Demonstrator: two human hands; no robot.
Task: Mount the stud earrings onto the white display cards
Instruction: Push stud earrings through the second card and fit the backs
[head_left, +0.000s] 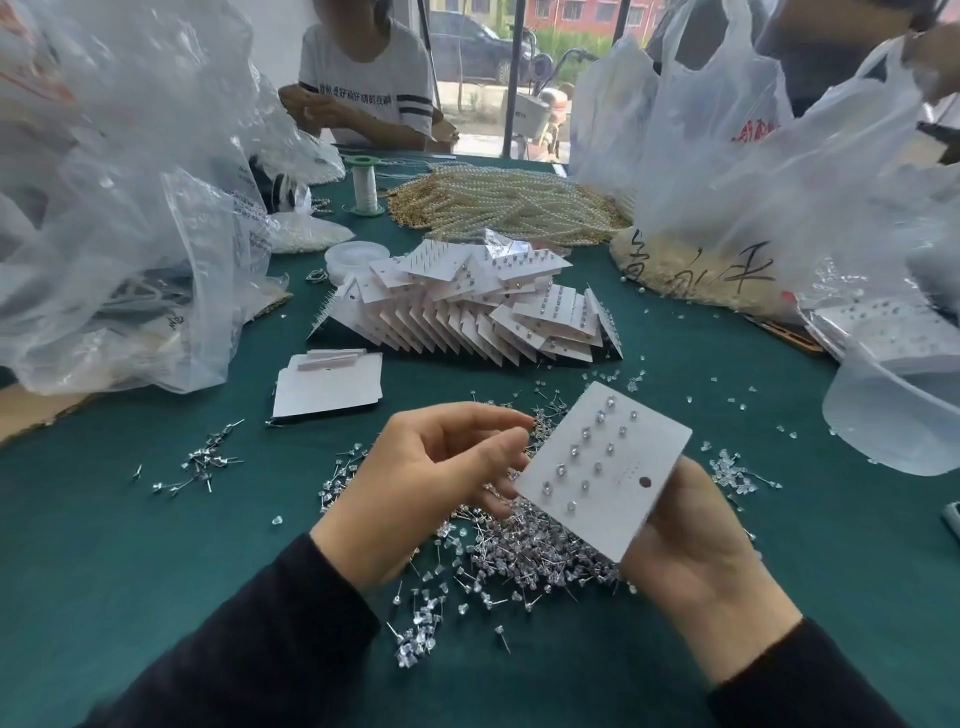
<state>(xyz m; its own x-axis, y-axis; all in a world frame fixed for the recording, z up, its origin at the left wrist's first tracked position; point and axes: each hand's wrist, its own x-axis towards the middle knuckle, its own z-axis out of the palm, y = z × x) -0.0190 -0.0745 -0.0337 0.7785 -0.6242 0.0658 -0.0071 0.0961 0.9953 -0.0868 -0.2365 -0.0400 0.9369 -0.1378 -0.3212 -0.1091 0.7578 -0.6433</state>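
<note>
A white display card (623, 499) with several crystal studs pushed through it in two rows is tilted above the table. My right hand (696, 551) grips it from behind at its lower right edge. My left hand (421, 478) hovers at the card's left side with curled fingers, the lower ones touching the card's corner. Thumb and forefinger meet near the card's edge, and any stud between them is too small to make out. A heap of loose stud earrings (519, 556) lies on the green cloth under both hands.
Filled cards (467, 312) are piled mid-table, with blank cards (327, 384) to their left. Pearl strands (509, 202) and a thread spool (363, 182) lie farther back. Plastic bags (130, 208) crowd both sides, and a translucent tub (893, 415) stands right. A person (363, 78) sits opposite.
</note>
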